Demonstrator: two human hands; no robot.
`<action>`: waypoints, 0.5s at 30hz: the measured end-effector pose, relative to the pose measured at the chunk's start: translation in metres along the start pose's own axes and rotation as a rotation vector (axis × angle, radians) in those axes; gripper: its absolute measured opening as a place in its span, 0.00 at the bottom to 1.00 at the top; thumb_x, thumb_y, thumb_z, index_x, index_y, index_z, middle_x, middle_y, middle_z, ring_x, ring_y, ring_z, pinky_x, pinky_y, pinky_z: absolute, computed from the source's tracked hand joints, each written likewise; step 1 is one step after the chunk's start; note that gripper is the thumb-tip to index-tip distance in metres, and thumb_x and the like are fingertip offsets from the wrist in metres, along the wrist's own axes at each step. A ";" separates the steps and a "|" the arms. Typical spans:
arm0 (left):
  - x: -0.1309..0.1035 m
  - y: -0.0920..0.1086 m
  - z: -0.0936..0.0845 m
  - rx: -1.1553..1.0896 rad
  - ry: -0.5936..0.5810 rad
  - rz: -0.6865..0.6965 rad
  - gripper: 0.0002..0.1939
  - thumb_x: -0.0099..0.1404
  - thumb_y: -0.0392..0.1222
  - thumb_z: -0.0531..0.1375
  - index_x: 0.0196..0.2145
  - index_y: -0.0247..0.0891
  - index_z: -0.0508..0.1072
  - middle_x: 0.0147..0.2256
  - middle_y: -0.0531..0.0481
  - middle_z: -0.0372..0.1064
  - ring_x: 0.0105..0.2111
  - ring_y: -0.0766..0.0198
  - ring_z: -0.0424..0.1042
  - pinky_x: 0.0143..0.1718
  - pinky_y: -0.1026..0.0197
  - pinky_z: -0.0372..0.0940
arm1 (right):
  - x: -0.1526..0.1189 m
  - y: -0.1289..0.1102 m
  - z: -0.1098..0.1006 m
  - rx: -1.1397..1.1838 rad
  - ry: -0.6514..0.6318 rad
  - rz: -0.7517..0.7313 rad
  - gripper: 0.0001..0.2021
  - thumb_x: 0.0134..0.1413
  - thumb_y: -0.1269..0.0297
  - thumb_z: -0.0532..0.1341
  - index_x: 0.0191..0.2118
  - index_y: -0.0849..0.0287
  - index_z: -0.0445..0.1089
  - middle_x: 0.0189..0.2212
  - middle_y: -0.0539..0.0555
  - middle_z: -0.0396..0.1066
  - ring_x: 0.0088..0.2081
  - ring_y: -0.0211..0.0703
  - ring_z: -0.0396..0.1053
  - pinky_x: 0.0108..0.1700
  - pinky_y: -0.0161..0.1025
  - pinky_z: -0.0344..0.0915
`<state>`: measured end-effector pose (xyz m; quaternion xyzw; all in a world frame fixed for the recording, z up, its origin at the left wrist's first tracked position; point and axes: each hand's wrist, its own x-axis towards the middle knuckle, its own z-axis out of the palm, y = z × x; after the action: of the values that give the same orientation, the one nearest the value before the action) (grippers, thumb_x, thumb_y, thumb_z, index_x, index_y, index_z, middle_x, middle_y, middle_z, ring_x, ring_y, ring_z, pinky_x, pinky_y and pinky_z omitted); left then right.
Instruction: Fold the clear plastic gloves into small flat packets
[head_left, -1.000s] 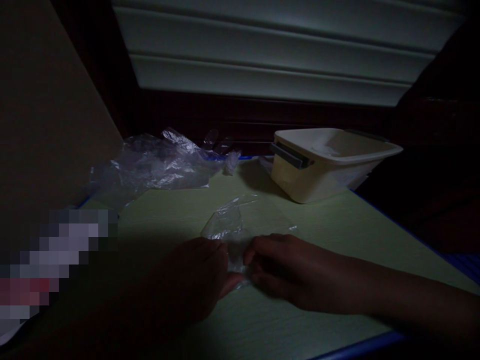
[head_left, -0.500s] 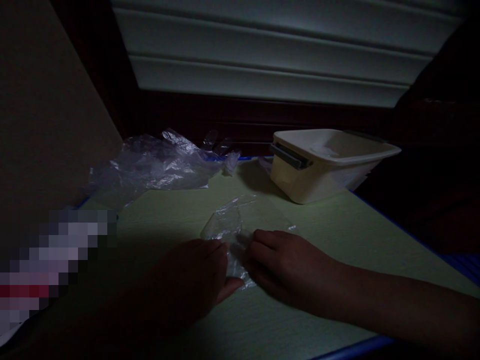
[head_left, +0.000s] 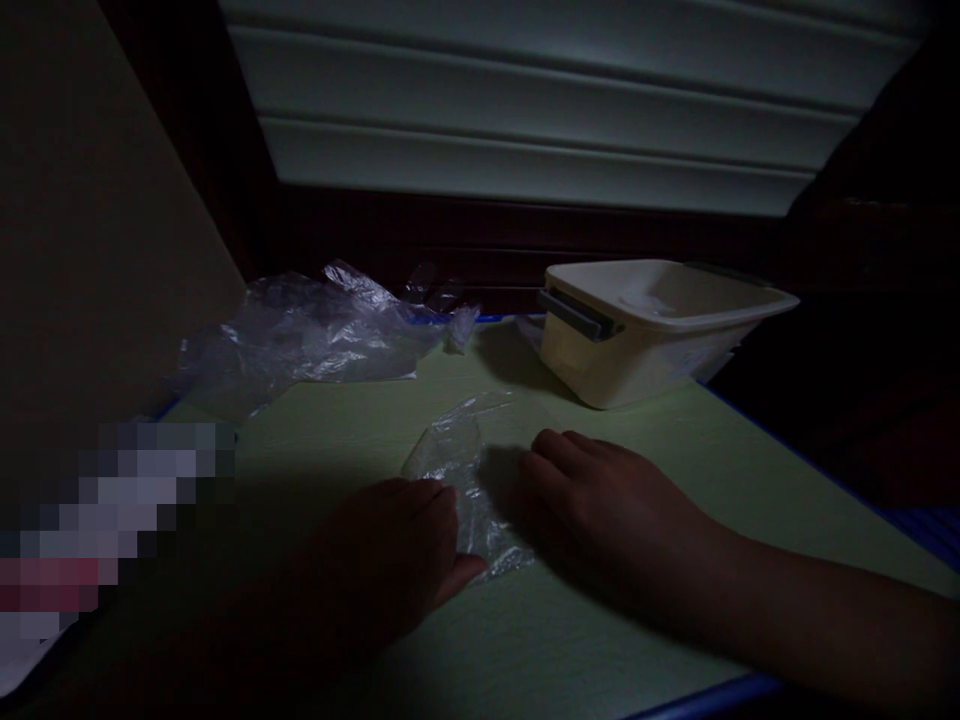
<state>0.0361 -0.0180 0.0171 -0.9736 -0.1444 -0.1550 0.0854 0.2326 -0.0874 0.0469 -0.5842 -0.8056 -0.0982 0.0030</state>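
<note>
Inside the table's (head_left: 525, 650) near edge, the left hand (head_left: 397, 555) touched the clear film (head_left: 459, 450), fingers together, thumb apart; the right hand (head_left: 600, 510) curled over its right side, any pinch hidden. Crumpled plastic (head_left: 322, 335) lay by the far-left corner, a cream tub (head_left: 592, 365) by the far-right.

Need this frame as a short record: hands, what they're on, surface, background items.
left hand: at left edge of clear plastic film, thumb extended
right hand: over the film's right side, fingers curled; contact unclear
surface: green table, blue edging
back left: crumpled clear plastic
back right: cream bin, grey handle
lighting: dim
</note>
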 end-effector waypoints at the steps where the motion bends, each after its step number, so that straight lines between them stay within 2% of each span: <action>1: 0.000 0.000 0.000 -0.003 -0.005 -0.004 0.13 0.56 0.42 0.69 0.29 0.34 0.68 0.29 0.47 0.73 0.28 0.57 0.74 0.26 0.59 0.71 | 0.001 0.001 0.001 -0.015 0.010 0.016 0.02 0.57 0.71 0.61 0.33 0.60 0.69 0.29 0.55 0.70 0.29 0.47 0.69 0.29 0.40 0.60; 4: 0.000 -0.001 -0.001 0.019 0.086 0.041 0.09 0.66 0.40 0.60 0.29 0.35 0.68 0.30 0.46 0.72 0.30 0.58 0.73 0.31 0.58 0.71 | 0.003 0.002 0.007 -0.032 0.002 0.040 0.04 0.60 0.69 0.59 0.36 0.60 0.70 0.32 0.56 0.72 0.31 0.50 0.71 0.32 0.44 0.63; 6: 0.000 -0.004 -0.001 0.050 0.209 0.069 0.13 0.72 0.38 0.51 0.30 0.35 0.68 0.31 0.46 0.72 0.32 0.59 0.73 0.34 0.58 0.71 | 0.004 0.003 0.010 -0.009 -0.019 0.029 0.06 0.62 0.69 0.57 0.37 0.61 0.71 0.33 0.56 0.73 0.34 0.51 0.72 0.36 0.45 0.65; 9: -0.001 -0.012 -0.003 0.094 0.349 0.040 0.14 0.73 0.35 0.46 0.34 0.35 0.69 0.34 0.45 0.73 0.35 0.59 0.72 0.38 0.57 0.70 | 0.006 0.006 0.014 0.043 -0.018 -0.014 0.07 0.64 0.69 0.56 0.41 0.62 0.72 0.38 0.58 0.74 0.39 0.51 0.72 0.42 0.47 0.66; 11: -0.001 -0.017 -0.004 0.070 0.347 -0.017 0.13 0.72 0.36 0.47 0.35 0.35 0.69 0.36 0.45 0.73 0.36 0.58 0.72 0.38 0.55 0.69 | 0.007 0.010 0.016 0.084 0.011 -0.072 0.08 0.63 0.70 0.57 0.45 0.62 0.71 0.42 0.60 0.75 0.42 0.51 0.72 0.45 0.47 0.66; 15: -0.001 -0.026 -0.001 -0.079 0.170 -0.187 0.17 0.71 0.38 0.46 0.33 0.38 0.72 0.38 0.45 0.74 0.37 0.57 0.72 0.39 0.54 0.70 | 0.010 0.019 0.021 0.208 0.042 -0.194 0.12 0.63 0.71 0.58 0.51 0.62 0.70 0.49 0.61 0.73 0.49 0.50 0.71 0.50 0.48 0.66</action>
<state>0.0275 0.0060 0.0205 -0.9418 -0.2207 -0.2499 0.0440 0.2499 -0.0691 0.0307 -0.4979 -0.8639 -0.0261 0.0709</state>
